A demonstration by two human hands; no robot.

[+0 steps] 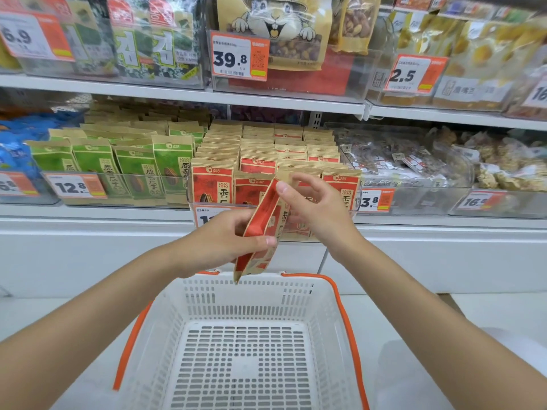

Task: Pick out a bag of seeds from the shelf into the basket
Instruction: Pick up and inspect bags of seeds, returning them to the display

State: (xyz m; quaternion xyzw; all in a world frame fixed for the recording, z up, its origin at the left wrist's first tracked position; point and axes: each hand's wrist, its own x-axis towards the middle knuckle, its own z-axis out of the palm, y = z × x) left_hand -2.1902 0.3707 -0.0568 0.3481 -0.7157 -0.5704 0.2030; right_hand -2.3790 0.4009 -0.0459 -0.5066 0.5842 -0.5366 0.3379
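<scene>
Red-and-kraft seed bag [261, 216], tilted edge-on, above the far rim of a white, orange-handled basket [266, 294]

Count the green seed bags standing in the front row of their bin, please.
4, left to right: first green bag, second green bag, third green bag, fourth green bag. More rows behind them are partly hidden.

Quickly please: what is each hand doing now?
Left hand: holding the red seed bag.
Right hand: thumb on the bag's top; grip cannot be told.

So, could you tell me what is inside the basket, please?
Only bare slotted floor shows inside the basket; its near end is cropped. The seed bag hangs above the far rim.
</scene>
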